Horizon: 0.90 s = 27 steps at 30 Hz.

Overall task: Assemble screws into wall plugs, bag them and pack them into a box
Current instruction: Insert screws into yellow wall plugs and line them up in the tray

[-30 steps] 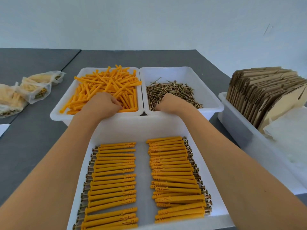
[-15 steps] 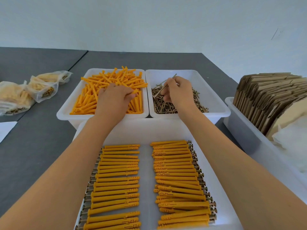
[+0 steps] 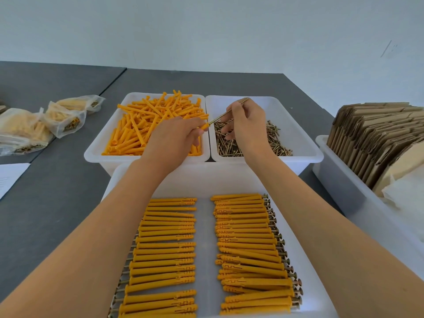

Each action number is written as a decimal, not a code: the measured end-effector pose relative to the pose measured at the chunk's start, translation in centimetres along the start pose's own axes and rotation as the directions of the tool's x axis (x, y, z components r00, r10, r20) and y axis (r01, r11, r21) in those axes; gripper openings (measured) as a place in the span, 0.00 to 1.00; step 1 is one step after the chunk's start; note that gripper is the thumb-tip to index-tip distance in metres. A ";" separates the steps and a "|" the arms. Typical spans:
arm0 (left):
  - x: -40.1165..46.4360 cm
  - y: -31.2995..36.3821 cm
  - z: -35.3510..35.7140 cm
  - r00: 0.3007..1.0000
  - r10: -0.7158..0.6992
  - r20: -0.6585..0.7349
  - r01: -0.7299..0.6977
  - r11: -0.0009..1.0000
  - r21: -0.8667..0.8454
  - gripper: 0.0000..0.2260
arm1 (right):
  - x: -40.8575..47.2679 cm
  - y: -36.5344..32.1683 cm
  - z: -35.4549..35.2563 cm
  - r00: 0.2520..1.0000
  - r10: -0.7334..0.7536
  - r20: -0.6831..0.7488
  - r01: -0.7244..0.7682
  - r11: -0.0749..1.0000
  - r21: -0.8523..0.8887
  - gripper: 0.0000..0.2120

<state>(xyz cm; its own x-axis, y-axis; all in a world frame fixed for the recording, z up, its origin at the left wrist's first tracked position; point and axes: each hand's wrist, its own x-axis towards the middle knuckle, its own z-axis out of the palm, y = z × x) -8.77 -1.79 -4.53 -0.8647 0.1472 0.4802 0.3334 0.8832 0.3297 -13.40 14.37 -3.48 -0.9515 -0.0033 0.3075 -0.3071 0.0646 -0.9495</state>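
Two hands meet over the seam between the far bins: the left hand (image 3: 174, 136) pinches an orange wall plug (image 3: 203, 126) by its end, and the right hand (image 3: 246, 125) grips a brass screw (image 3: 226, 114), its low end right at the plug's mouth, its shaft slanting up and away to the right. Below them sit the plug bin (image 3: 96, 154), heaped with loose orange plugs, and just beside it the screw bin (image 3: 307, 154) with its tangle of screws. Nearer in, both forearms cross the big white tray (image 3: 206, 180), where finished plug-and-screw sets lie in a left row (image 3: 165, 253) and a right row (image 3: 250, 251), screw heads poking outward. On the grey bench (image 3: 46, 203), filled clear bags (image 3: 46, 120) slump at far left, with a white sheet of paper (image 3: 11, 175) by the edge. To the right, a white crate (image 3: 339, 180) holds flattened cardboard boxes (image 3: 371, 134) standing on edge and crumpled clear plastic (image 3: 406, 193).
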 end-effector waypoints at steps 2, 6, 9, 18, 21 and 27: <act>0.0 0.1 0.1 1.000 0.011 0.001 -0.011 1.000 0.017 0.12 | -0.2 0.0 0.1 0.999 0.016 0.038 -0.015 0.999 -0.028 0.11; 0.1 0.0 0.2 1.000 -0.003 -0.030 0.004 0.999 0.032 0.12 | -0.4 -0.1 0.0 0.987 0.006 0.160 0.007 0.997 -0.078 0.12; 0.2 -0.2 0.2 0.996 -0.029 -0.081 0.036 0.996 0.083 0.12 | -0.4 0.3 0.1 0.972 -0.099 0.215 0.169 0.927 -0.335 0.10; 0.3 -0.3 0.3 0.979 -0.163 -0.125 0.173 0.982 0.081 0.12 | -0.5 1.0 0.2 0.941 -0.150 0.303 0.296 0.799 -0.523 0.05; 0.4 -0.4 0.2 0.973 -0.197 -0.121 0.202 0.979 0.036 0.12 | -0.3 0.9 0.0 0.948 -0.155 0.276 0.284 0.805 -0.522 0.05; 0.5 -0.5 0.1 0.993 -0.119 -0.025 0.120 0.992 0.029 0.13 | -0.3 0.8 0.2 0.941 -0.162 0.298 0.306 0.782 -0.543 0.06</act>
<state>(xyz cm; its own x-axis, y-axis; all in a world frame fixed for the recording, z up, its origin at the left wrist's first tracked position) -9.39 -2.12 -4.61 -0.8889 0.0296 0.4572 0.2162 0.9070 0.3615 -13.37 14.27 -4.32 -0.8504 -0.3105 0.4247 -0.5226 0.5912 -0.6143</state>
